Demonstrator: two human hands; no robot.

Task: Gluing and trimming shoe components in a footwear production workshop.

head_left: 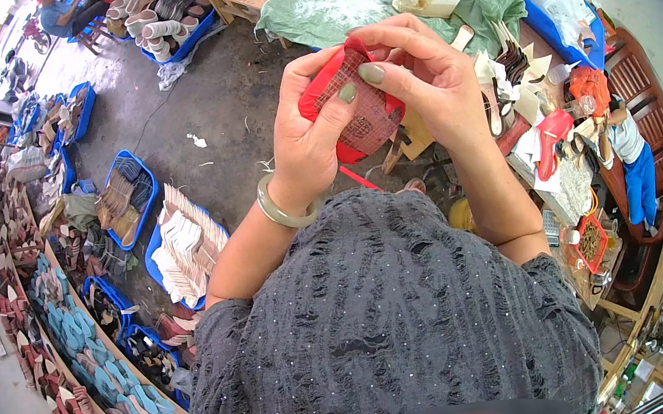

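Up in front of my chest, both hands hold a red shoe upper (369, 124) whose brownish checked lining faces me. My left hand (307, 121) grips its left edge, with the thumb pressed on the lining. Round the top and right edge curl the fingers of my right hand (436, 78), its thumb close to the rim. A thin red strip (359, 178) hangs below the upper. A pale bangle (281, 207) circles my left wrist. The fingertips behind the upper are hidden.
A green sheet (312, 6) covers part of the table ahead. At right, a cluttered bench holds a red shoe piece (553, 140) and a red basket (592, 243). Blue baskets (149, 220) of shoe parts line the left floor, beside racks. A person (634, 156) is at far right, another (63, 17) far left.
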